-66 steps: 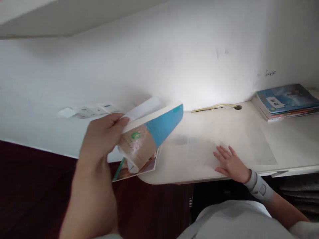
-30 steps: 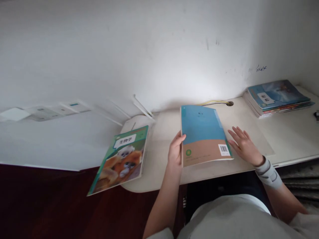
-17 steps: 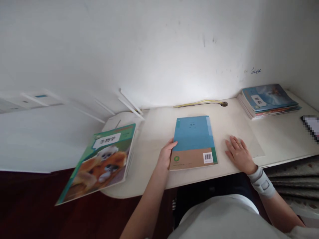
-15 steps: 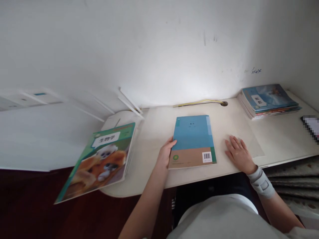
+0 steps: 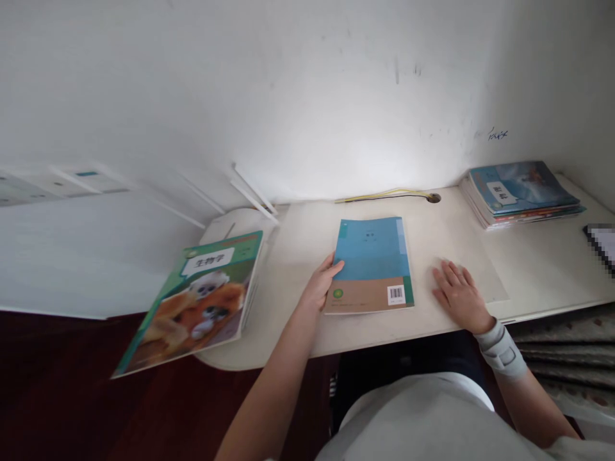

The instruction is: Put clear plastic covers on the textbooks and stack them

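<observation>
A blue and brown book (image 5: 372,262) lies back cover up on the white desk (image 5: 538,269), its barcode toward me. My left hand (image 5: 321,287) grips its left edge, thumb on the cover. Flat on the desk just right of the book rests my right hand (image 5: 456,296), fingers spread, with a grey band on its wrist. A green book with an orange monkey cover (image 5: 196,302) lies at the desk's left end and hangs over the edge.
A stack of books (image 5: 521,192) sits at the back right corner. A yellow cable (image 5: 384,194) runs along the wall into a desk hole (image 5: 433,198). A blurred-out object (image 5: 603,243) lies at the right edge. Dark floor shows on the left.
My left hand carried the blue book from the left end and laid it flat in the middle. It now holds the left edge. My right hand stayed on the desk.
</observation>
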The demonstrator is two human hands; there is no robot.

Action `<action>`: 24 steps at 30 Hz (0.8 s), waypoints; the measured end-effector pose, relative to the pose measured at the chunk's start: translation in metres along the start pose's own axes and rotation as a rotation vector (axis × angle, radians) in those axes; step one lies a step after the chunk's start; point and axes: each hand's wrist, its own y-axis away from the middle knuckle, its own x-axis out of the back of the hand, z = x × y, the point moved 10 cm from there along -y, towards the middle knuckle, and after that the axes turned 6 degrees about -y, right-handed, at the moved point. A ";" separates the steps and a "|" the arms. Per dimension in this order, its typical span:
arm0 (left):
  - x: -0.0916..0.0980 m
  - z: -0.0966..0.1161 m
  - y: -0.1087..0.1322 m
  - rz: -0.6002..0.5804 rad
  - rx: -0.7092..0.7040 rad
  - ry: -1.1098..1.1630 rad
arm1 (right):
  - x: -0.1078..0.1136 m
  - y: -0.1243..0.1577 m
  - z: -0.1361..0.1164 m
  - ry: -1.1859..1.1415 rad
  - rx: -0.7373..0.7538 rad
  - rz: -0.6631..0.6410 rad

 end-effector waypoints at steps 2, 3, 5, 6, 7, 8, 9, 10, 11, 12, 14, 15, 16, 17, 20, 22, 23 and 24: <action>-0.001 0.003 -0.002 -0.002 -0.021 -0.040 | 0.001 0.000 0.000 -0.001 0.008 0.012; 0.000 0.004 -0.003 0.004 -0.033 -0.059 | 0.001 0.000 0.000 0.000 0.008 0.017; 0.000 0.008 -0.004 0.021 -0.078 -0.108 | 0.002 0.000 0.000 0.002 0.003 0.019; 0.001 0.011 -0.004 0.031 -0.116 -0.146 | 0.002 0.000 0.000 0.002 0.000 0.014; 0.002 0.014 -0.004 0.049 -0.160 -0.197 | 0.002 0.000 0.000 0.002 -0.004 0.008; 0.004 0.017 -0.004 0.071 -0.203 -0.264 | 0.002 0.000 0.000 0.003 -0.008 0.001; 0.006 0.019 -0.004 0.101 -0.238 -0.345 | 0.001 0.000 0.000 0.003 -0.010 -0.008; 0.009 0.022 -0.003 0.142 -0.270 -0.434 | 0.001 0.000 0.000 0.005 -0.012 -0.013; 0.012 0.024 -0.001 0.191 -0.300 -0.530 | 0.000 0.000 0.000 0.006 -0.013 -0.018; 0.015 0.027 0.002 0.244 -0.334 -0.627 | 0.000 0.000 0.001 0.007 -0.013 -0.019; 0.017 0.033 0.011 0.333 -0.411 -0.802 | -0.001 0.000 0.001 0.004 -0.013 -0.019; 0.016 0.035 0.015 0.359 -0.441 -0.875 | -0.001 0.000 0.002 0.000 -0.013 -0.017; 0.014 0.035 0.019 0.372 -0.457 -0.937 | -0.002 0.001 0.002 -0.004 -0.012 -0.014; 0.013 0.033 0.021 0.373 -0.453 -0.984 | -0.002 0.001 0.002 -0.007 -0.010 -0.010; 0.010 0.025 0.024 0.359 -0.403 -1.069 | -0.001 0.001 0.002 -0.003 0.000 0.003; 0.008 0.021 0.023 0.351 -0.379 -1.145 | 0.001 0.002 0.001 0.009 0.006 0.012; 0.007 0.021 0.023 0.351 -0.367 -1.188 | 0.001 0.002 0.001 0.015 0.008 0.016; 0.007 0.021 0.023 0.355 -0.355 -1.223 | 0.001 0.002 0.000 0.020 0.009 0.020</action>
